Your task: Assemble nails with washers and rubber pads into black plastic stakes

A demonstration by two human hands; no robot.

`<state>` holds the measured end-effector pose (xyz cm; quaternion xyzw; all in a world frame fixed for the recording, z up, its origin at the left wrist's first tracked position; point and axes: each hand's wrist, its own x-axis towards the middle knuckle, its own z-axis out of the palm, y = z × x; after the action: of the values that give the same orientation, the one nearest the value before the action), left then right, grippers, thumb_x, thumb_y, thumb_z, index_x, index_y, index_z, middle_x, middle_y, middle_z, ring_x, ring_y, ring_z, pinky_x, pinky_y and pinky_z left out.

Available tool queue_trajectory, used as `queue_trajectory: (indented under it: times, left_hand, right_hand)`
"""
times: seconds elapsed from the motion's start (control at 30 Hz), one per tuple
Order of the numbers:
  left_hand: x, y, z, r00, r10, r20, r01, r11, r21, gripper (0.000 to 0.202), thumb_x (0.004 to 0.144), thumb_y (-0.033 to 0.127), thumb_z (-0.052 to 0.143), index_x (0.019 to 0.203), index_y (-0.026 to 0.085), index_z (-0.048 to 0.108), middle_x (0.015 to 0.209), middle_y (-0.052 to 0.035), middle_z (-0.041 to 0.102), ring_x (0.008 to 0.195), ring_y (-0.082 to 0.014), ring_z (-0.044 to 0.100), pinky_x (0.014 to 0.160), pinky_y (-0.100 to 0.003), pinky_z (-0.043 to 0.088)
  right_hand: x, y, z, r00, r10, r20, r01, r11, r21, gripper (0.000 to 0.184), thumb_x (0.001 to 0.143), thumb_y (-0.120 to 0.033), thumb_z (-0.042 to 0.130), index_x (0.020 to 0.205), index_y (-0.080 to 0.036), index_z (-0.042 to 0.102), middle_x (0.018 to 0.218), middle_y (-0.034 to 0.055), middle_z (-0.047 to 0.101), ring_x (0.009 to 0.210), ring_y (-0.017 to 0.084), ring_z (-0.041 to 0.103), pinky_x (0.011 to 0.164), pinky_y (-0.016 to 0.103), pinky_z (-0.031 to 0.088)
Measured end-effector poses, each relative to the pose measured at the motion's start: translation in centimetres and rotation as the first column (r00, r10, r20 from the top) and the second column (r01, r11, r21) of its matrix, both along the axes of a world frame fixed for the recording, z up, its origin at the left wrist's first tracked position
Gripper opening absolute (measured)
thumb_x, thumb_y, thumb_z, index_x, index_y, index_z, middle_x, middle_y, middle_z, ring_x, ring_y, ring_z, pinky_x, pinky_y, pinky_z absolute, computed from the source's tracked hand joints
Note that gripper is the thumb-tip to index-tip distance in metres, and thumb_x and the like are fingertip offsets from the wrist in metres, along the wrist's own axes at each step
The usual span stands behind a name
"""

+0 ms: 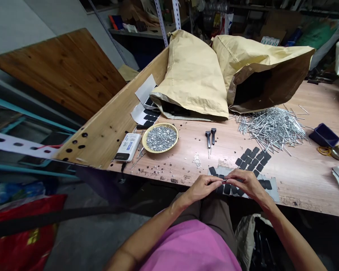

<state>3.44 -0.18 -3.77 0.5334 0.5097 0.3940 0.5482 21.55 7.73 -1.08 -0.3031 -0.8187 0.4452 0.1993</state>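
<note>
My left hand (203,187) and my right hand (246,182) meet at the table's front edge, fingertips pinched close together. Between them is a small, thin, metallic-looking piece (224,181), mostly covered by the fingers. Under and around the hands lies a grey sheet (274,191) with black rounded pads (227,189) on it. More black pads (251,160) are laid out in rows just beyond. Two black-headed pieces with thin metal shafts (208,140) lie further back, near a small scatter of washers (197,161).
A yellow bowl (174,145) of small metal washers stands left, beside a white device (128,146). At right lie a heap of metal pins (277,126) and a dark blue tray (324,135). Large paper sacks (194,71) fill the back; an open sack (244,237) stands below the table.
</note>
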Motion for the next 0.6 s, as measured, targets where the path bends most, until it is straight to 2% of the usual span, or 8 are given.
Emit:
queue_trajectory:
  times: [0.07, 0.17, 0.23, 0.33, 0.4, 0.5, 0.6]
  left_hand:
    - [0.3, -0.2, -0.1, 0.985, 0.029, -0.170, -0.014, 0.996, 0.093, 0.026, 0.084, 0.031, 0.052, 0.097, 0.021, 0.073, 0.096, -0.0072, 0.072, 0.087, -0.0199, 0.064, 0.080, -0.029, 0.046]
    - [0.6, -0.4, -0.3, 0.926, 0.100, -0.364, -0.035, 0.983, 0.181, 0.028, 0.086, 0.028, 0.050, 0.102, 0.021, 0.071, 0.093, -0.0095, 0.072, 0.082, -0.0204, 0.065, 0.078, -0.029, 0.047]
    - [0.7, -0.4, -0.3, 0.938, 0.095, -0.334, -0.040, 0.985, 0.166, 0.029, 0.087, 0.029, 0.048, 0.102, 0.020, 0.071, 0.089, -0.0091, 0.072, 0.079, -0.0195, 0.064, 0.073, -0.028, 0.047]
    - [0.6, -0.2, -0.3, 0.988, -0.073, -0.133, 0.076, 0.997, 0.015, 0.033, 0.088, 0.036, 0.047, 0.097, 0.017, 0.072, 0.074, -0.0054, 0.071, 0.067, -0.0165, 0.061, 0.059, -0.024, 0.045]
    - [0.7, -0.2, -0.4, 0.989, -0.128, -0.072, 0.126, 0.992, -0.027, 0.034, 0.088, 0.037, 0.047, 0.096, 0.015, 0.072, 0.073, -0.0050, 0.071, 0.065, -0.0159, 0.061, 0.058, -0.023, 0.045]
    - [1.2, -0.4, -0.7, 0.975, 0.002, -0.221, 0.020, 0.995, 0.096, 0.028, 0.087, 0.032, 0.049, 0.099, 0.020, 0.071, 0.092, -0.0071, 0.072, 0.080, -0.0178, 0.063, 0.073, -0.027, 0.047]
    - [1.8, -0.8, -1.2, 0.913, 0.085, -0.400, 0.000, 0.978, 0.207, 0.027, 0.088, 0.030, 0.049, 0.103, 0.023, 0.070, 0.092, -0.0077, 0.072, 0.078, -0.0171, 0.063, 0.072, -0.025, 0.046]
  right_hand:
    - [0.1, -0.2, -0.2, 1.000, -0.024, 0.010, 0.023, 0.998, 0.066, 0.031, 0.083, -0.049, 0.055, 0.079, -0.023, 0.072, 0.072, 0.0038, 0.069, 0.064, 0.017, 0.064, 0.060, 0.027, 0.050]
    - [0.3, -0.7, -0.7, 0.997, -0.078, 0.004, 0.077, 0.988, 0.132, 0.030, 0.085, -0.046, 0.054, 0.079, -0.023, 0.071, 0.071, 0.0037, 0.068, 0.064, 0.017, 0.064, 0.058, 0.026, 0.050]
    - [0.6, -1.0, -0.9, 0.997, -0.078, 0.005, 0.076, 0.985, 0.156, 0.029, 0.087, -0.045, 0.052, 0.081, -0.023, 0.070, 0.073, 0.0039, 0.069, 0.065, 0.017, 0.064, 0.060, 0.027, 0.051]
    - [1.2, -1.3, -1.0, 1.000, 0.005, 0.027, -0.011, 0.978, 0.208, 0.029, 0.090, -0.042, 0.047, 0.088, -0.024, 0.069, 0.081, 0.0056, 0.069, 0.073, 0.018, 0.065, 0.064, 0.029, 0.053]
    - [1.5, -1.5, -1.1, 0.998, 0.043, 0.050, -0.054, 0.967, 0.250, 0.028, 0.092, -0.041, 0.045, 0.090, -0.024, 0.068, 0.083, 0.0062, 0.067, 0.074, 0.018, 0.064, 0.065, 0.029, 0.053]
    - [1.8, -1.7, -1.4, 0.996, 0.023, 0.088, -0.049, 0.952, 0.303, 0.029, 0.094, -0.038, 0.041, 0.091, -0.023, 0.065, 0.079, 0.0054, 0.065, 0.070, 0.016, 0.061, 0.062, 0.027, 0.051]
    - [1.7, -1.7, -1.8, 0.989, -0.002, 0.147, -0.051, 0.932, 0.358, 0.032, 0.096, -0.036, 0.034, 0.088, -0.022, 0.062, 0.075, 0.0050, 0.061, 0.068, 0.016, 0.057, 0.061, 0.027, 0.048]
